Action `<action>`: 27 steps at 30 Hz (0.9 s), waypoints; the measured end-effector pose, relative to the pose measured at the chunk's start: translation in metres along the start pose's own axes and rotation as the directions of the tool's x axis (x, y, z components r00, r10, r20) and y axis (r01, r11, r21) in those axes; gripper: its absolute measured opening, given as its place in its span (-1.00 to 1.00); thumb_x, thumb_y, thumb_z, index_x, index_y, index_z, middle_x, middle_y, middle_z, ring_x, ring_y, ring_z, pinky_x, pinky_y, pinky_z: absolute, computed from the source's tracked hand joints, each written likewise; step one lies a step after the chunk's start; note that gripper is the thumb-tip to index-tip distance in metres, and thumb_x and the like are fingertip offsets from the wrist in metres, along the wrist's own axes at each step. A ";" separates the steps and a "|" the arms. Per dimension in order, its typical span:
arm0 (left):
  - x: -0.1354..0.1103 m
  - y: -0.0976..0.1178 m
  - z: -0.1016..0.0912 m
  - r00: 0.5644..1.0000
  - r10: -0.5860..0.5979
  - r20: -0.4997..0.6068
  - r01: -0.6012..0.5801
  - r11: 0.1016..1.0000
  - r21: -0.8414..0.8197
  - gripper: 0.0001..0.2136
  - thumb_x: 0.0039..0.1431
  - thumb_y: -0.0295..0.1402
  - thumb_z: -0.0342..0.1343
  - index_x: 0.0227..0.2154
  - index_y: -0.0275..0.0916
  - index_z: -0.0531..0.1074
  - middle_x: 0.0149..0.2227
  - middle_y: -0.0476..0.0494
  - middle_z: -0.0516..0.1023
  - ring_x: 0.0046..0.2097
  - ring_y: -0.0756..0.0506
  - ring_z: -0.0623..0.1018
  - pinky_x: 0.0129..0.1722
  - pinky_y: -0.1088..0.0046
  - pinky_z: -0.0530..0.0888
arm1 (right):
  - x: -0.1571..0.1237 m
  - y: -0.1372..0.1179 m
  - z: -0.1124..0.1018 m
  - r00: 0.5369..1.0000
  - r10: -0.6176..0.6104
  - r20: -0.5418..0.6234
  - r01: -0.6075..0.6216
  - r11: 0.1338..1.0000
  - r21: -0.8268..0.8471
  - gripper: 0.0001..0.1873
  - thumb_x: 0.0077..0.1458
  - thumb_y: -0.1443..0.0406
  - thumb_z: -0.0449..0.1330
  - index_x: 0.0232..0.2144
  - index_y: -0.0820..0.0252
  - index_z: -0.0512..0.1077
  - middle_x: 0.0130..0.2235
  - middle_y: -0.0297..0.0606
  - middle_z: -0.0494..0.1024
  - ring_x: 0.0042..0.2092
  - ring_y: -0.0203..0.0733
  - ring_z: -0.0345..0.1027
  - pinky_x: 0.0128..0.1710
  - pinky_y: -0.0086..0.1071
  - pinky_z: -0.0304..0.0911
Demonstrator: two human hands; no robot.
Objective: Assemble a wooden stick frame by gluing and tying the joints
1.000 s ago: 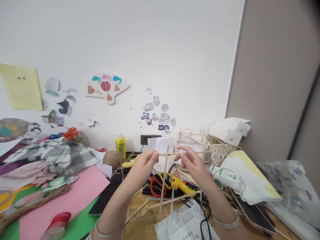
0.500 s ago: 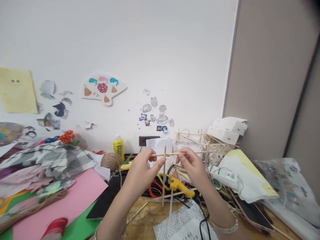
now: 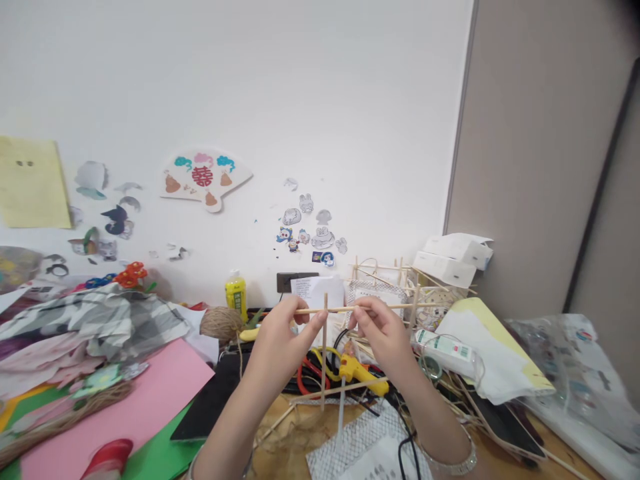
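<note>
A thin wooden stick runs level between my two hands, above the cluttered table. It crosses an upright wooden stick near that stick's top. My left hand is closed on the level stick's left end, its thumb by the crossing. Just right of the crossing, my right hand pinches the same stick, which extends on past the fingers toward another upright stick. Lower down, a slanting stick passes near the upright's bottom; whether they are joined I cannot tell. Below my hands lies a yellow glue gun with a whitish glue stick.
Behind are a twine ball, a yellow-labelled bottle and a stick frame. Pink paper and checked cloth cover the left. At right lie a white-and-green packet, a phone-like dark slab and plastic bags.
Both hands stay on the level stick with nearly the same grip. The sticks and hands have shifted very slightly left in view, as has the whole scene.
</note>
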State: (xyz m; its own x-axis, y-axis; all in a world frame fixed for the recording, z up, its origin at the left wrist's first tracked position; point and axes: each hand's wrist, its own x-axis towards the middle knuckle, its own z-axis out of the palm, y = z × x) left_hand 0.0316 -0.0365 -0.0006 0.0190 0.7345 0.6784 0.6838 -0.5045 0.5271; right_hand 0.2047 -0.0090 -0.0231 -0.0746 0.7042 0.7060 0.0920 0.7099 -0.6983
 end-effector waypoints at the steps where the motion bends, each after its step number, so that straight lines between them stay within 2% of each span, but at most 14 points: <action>1: 0.000 0.000 0.000 1.000 0.000 -0.002 0.000 1.000 0.001 -0.70 0.13 -0.07 -0.03 -0.54 -0.18 0.19 -0.49 0.03 0.32 -0.38 -0.07 0.37 -0.37 0.41 0.25 | 0.000 0.000 0.000 1.000 0.003 -0.002 -0.003 1.000 -0.002 -0.79 0.15 0.18 0.05 -0.40 0.18 0.37 -0.51 -0.36 0.40 -0.47 -0.30 0.27 -0.46 -0.45 0.19; 15: 0.000 0.000 -0.003 0.999 0.039 -0.023 -0.038 0.999 0.010 -0.72 0.13 -0.09 -0.02 -0.52 -0.18 0.22 -0.49 0.02 0.33 -0.39 -0.06 0.37 -0.37 0.42 0.27 | -0.005 -0.009 0.004 1.000 0.014 -0.021 -0.015 0.999 -0.030 -0.79 0.15 0.20 0.04 -0.44 0.17 0.33 -0.55 -0.38 0.39 -0.47 -0.30 0.30 -0.45 -0.46 0.20; 27: 0.001 0.001 -0.008 0.996 0.083 -0.020 -0.084 0.996 -0.019 -0.75 0.15 -0.14 -0.03 -0.51 -0.19 0.25 -0.48 0.00 0.36 -0.39 -0.06 0.37 -0.37 0.42 0.29 | -0.008 -0.012 0.005 0.999 0.047 0.001 -0.047 0.999 -0.027 -0.76 0.16 0.15 0.03 -0.44 0.17 0.31 -0.64 -0.45 0.27 -0.60 -0.31 0.23 -0.58 -0.46 0.16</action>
State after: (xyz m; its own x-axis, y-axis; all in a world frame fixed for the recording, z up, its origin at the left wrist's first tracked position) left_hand 0.0268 -0.0399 0.0045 0.0615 0.6807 0.7300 0.6656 -0.5730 0.4782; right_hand 0.1994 -0.0233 -0.0210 -0.0713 0.7368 0.6723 0.1218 0.6755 -0.7273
